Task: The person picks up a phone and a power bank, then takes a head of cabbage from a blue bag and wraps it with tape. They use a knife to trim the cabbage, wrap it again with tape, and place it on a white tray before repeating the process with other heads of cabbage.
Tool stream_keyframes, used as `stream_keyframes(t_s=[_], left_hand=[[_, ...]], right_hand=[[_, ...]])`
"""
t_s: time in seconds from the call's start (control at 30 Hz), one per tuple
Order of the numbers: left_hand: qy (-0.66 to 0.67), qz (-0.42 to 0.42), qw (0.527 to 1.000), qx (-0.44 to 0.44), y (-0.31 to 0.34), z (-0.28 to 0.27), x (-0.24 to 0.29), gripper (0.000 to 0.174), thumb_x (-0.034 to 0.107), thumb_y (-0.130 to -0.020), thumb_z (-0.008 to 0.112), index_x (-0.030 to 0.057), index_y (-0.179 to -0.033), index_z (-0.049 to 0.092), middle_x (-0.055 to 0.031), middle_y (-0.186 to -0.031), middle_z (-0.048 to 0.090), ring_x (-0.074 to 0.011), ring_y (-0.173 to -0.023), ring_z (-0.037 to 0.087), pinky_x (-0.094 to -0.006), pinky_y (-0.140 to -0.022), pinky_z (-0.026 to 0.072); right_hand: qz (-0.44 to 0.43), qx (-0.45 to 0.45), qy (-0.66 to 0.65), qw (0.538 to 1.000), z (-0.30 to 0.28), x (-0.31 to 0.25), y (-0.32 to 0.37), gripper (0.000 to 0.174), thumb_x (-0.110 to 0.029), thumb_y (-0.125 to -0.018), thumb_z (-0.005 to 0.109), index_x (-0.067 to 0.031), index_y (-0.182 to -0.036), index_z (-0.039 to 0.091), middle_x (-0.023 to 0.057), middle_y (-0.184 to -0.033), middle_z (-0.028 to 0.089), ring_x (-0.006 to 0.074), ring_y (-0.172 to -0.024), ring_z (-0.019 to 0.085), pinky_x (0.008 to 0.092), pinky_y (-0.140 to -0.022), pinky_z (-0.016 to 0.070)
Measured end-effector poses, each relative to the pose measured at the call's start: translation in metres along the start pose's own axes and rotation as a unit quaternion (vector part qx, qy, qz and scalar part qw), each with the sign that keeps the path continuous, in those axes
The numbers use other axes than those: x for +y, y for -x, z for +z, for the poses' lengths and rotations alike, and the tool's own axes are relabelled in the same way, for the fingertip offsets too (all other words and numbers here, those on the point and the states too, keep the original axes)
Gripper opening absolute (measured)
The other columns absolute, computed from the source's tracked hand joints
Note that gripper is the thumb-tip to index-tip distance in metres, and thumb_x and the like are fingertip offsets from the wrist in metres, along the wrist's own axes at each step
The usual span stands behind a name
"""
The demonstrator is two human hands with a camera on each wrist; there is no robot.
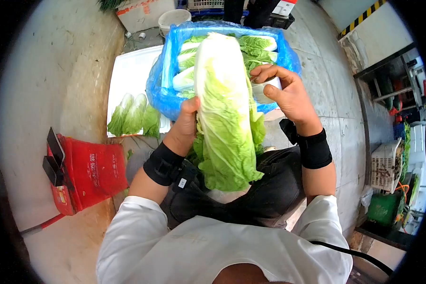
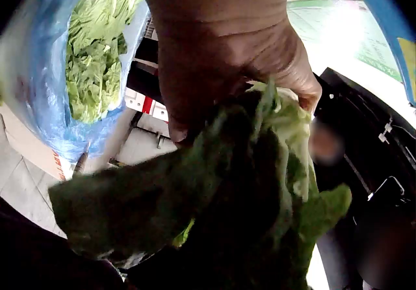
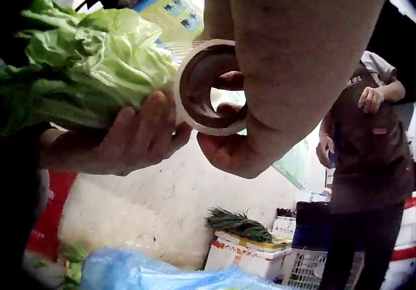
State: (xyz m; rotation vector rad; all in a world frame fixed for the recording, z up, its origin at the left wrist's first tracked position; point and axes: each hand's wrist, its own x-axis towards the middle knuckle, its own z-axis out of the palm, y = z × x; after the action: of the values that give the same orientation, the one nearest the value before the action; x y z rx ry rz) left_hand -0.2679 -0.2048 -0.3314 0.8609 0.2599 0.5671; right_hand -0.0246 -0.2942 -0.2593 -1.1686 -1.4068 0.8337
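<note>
A large napa cabbage stands upright over the lap, white base up and green leaves down. The left hand grips it from the side; in the left wrist view its leaves hang in shadow below that hand. At the cabbage's other side the right hand holds a roll of tape, thumb and fingers at its rim. In the right wrist view the tape roll shows its brown core, and a clear strip runs from it to the cabbage.
More napa cabbages lie in a box lined with blue plastic ahead. Loose cabbage leaves rest on a white board at left. A red bin stands by the wall. Another person in an apron stands nearby.
</note>
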Motion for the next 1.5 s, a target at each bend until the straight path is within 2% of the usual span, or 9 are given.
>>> stream_keyframes(t_s=[0.23, 0.3, 0.4, 0.5, 0.73, 1.0, 1.1, 1.2, 1.5], left_hand=[[0.074, 0.028, 0.994, -0.079, 0.002, 0.004, 0.004, 0.082, 0.058, -0.089, 0.051, -0.0039, -0.142, 0.05, -0.0181, -0.133, 0.063, -0.0263, -0.117, 0.065, -0.0385, -0.102, 0.0517], [-0.103, 0.066, 0.992, -0.041, 0.01, 0.011, 0.004, 0.078, 0.055, -0.091, 0.045, -0.0044, -0.141, 0.051, -0.018, -0.133, 0.064, -0.0262, -0.117, 0.065, -0.0377, -0.102, 0.0515], [-0.006, 0.01, 1.0, 0.013, 0.01, 0.011, -0.001, 0.075, 0.053, -0.094, 0.038, -0.0039, -0.141, 0.051, -0.017, -0.133, 0.063, -0.025, -0.119, 0.064, -0.036, -0.102, 0.0511], [-0.098, -0.002, 0.995, 0.033, 0.016, 0.018, 0.005, 0.075, 0.052, -0.095, 0.03, -0.0033, -0.141, 0.052, -0.0157, -0.134, 0.063, -0.0236, -0.119, 0.063, -0.0347, -0.102, 0.0502], [-0.011, 0.001, 0.995, -0.096, 0.001, 0.003, 0.003, 0.098, 0.055, -0.083, 0.079, -0.0028, -0.15, 0.036, -0.0112, -0.146, 0.052, -0.0212, -0.131, 0.053, -0.0363, -0.107, 0.0453], [0.069, -0.066, 0.993, -0.067, -0.006, 0.013, 0.008, 0.08, 0.033, -0.092, 0.076, -0.0027, -0.15, 0.034, -0.0117, -0.144, 0.052, -0.0226, -0.133, 0.051, -0.0388, -0.111, 0.0424], [0.097, 0.023, 0.99, -0.1, -0.008, 0.011, -0.012, 0.077, 0.027, -0.09, 0.078, -0.0004, -0.148, 0.036, -0.0122, -0.142, 0.054, -0.0237, -0.13, 0.054, -0.0392, -0.108, 0.0462], [0.014, 0.0, 1.0, 0.004, -0.01, 0.015, -0.017, 0.073, 0.022, -0.087, 0.079, 0.0008, -0.145, 0.04, -0.0121, -0.133, 0.06, -0.0241, -0.119, 0.062, -0.0389, -0.101, 0.0525], [0.094, -0.045, 0.995, -0.004, 0.0, 0.009, -0.009, 0.083, 0.034, -0.079, 0.08, 0.0007, -0.145, 0.041, -0.0139, -0.131, 0.061, -0.0264, -0.116, 0.064, -0.0408, -0.098, 0.0547]], right_hand=[[0.027, 0.015, 0.005, 1.0, 0.004, -0.003, 0.002, 0.021, -0.012, -0.083, 0.08, -0.0022, -0.098, 0.071, 0.0089, -0.117, 0.068, 0.0178, -0.109, 0.062, 0.0346, -0.095, 0.0495], [0.038, -0.022, -0.034, 0.998, 0.015, -0.003, 0.001, 0.023, -0.011, -0.081, 0.083, -0.0023, -0.098, 0.07, 0.0081, -0.115, 0.068, 0.0167, -0.106, 0.063, 0.0336, -0.093, 0.051], [0.044, -0.019, -0.063, 0.997, 0.014, 0.001, -0.001, 0.027, -0.01, -0.077, 0.085, -0.0024, -0.096, 0.069, 0.0071, -0.113, 0.067, 0.0161, -0.104, 0.063, 0.033, -0.093, 0.0509], [0.01, -0.028, -0.026, 0.999, 0.014, 0.002, 0.004, 0.03, -0.011, -0.074, 0.087, -0.0033, -0.097, 0.069, 0.0069, -0.114, 0.067, 0.0177, -0.108, 0.061, 0.0343, -0.097, 0.0473], [0.04, -0.018, -0.088, 0.995, 0.005, -0.005, 0.009, 0.028, -0.008, -0.073, 0.084, -0.0039, -0.096, 0.068, 0.011, -0.123, 0.065, 0.02, -0.115, 0.059, 0.0356, -0.102, 0.0444], [0.05, 0.069, -0.012, 0.996, 0.006, -0.004, 0.01, 0.025, -0.011, -0.077, 0.085, -0.0028, -0.094, 0.069, 0.0097, -0.118, 0.067, 0.0171, -0.109, 0.062, 0.0338, -0.095, 0.0487], [0.006, 0.084, 0.067, 0.994, 0.018, 0.003, 0.007, 0.031, -0.014, -0.074, 0.089, -0.002, -0.094, 0.07, 0.0075, -0.108, 0.069, 0.0154, -0.103, 0.064, 0.0321, -0.092, 0.0502], [0.024, 0.073, 0.124, 0.989, 0.022, 0.0, 0.007, 0.035, -0.016, -0.072, 0.091, -0.0019, -0.097, 0.07, 0.0055, -0.103, 0.07, 0.0148, -0.098, 0.064, 0.0299, -0.091, 0.05], [0.056, 0.033, 0.032, 0.997, 0.002, -0.003, 0.004, 0.037, -0.015, -0.07, 0.092, -0.0014, -0.096, 0.07, 0.0073, -0.111, 0.068, 0.0153, -0.101, 0.063, 0.0313, -0.093, 0.0499]])
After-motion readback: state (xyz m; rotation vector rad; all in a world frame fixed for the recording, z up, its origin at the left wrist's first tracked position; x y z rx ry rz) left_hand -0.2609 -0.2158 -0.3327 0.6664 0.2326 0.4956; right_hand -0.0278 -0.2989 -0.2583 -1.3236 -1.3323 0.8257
